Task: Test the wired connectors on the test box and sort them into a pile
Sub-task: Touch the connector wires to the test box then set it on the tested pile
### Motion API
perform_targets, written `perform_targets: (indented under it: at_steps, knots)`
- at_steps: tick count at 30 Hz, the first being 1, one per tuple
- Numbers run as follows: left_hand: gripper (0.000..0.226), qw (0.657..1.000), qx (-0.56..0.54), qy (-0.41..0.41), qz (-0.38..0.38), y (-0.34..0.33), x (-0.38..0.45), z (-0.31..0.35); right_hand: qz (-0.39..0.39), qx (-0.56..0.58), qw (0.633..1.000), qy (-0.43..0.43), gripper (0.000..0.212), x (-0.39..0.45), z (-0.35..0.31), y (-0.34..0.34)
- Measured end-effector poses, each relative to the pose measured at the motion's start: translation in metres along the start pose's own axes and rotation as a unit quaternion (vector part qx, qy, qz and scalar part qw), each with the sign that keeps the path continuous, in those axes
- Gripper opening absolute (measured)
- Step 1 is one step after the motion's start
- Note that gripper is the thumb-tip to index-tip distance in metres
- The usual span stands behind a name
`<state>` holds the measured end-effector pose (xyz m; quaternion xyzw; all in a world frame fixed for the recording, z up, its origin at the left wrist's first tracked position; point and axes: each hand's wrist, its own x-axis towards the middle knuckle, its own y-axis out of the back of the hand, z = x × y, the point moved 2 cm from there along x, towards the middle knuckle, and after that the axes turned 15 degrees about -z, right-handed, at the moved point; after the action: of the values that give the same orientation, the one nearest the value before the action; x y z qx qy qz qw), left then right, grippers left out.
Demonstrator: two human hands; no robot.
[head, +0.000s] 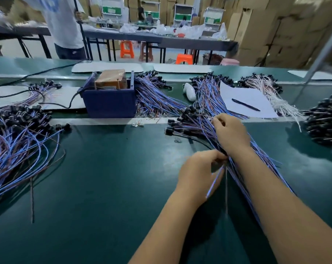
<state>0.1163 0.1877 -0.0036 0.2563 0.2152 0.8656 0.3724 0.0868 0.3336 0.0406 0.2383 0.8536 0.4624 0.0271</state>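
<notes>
A bundle of wired connectors [191, 126], blue and brown wires with black plug heads, lies on the green bench right of centre. My right hand [231, 134] rests on top of this bundle with its fingers curled into the wires. Just below it, my left hand [201, 168] pinches a few wire tails that hang loose toward me. The dark blue test box [109, 101] stands behind, left of the hands, with an orange-brown block on its top. A large pile of the same connectors [18, 141] spreads over the bench's left side.
More connector bundles lie behind the box [153, 96], at the back right [262, 84] and at the right edge [325, 122]. A sheet of paper [245, 101] with a pen [245, 104] lies right of centre. A black cable [62, 105] runs left from the box. A person [64, 25] stands beyond the bench.
</notes>
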Motion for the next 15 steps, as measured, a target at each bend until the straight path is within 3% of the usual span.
perform_targets:
  at_steps: [3,6,10,13,15]
  knots:
    - [0.034,0.998,0.026,-0.004,-0.052,-0.017,0.007,0.002,-0.017,-0.140,0.989,-0.040,0.024,0.003,0.021,0.018]
    - [0.045,0.997,-0.001,0.047,-0.069,-0.020,0.011,-0.001,-0.022,-0.239,0.967,-0.084,0.044,0.000,0.024,0.011]
    - [0.039,0.991,-0.062,0.114,0.042,0.005,0.007,-0.012,-0.017,-0.179,0.983,-0.022,0.046,-0.007,-0.013,-0.029]
    - [0.024,0.973,-0.052,0.174,0.140,0.044,-0.011,-0.036,-0.035,-0.085,0.996,0.009,0.037,-0.014,-0.054,-0.065]
    - [0.029,0.954,-0.020,0.207,0.215,0.079,-0.030,-0.054,-0.066,-0.027,0.996,0.057,0.033,-0.021,-0.082,-0.091]
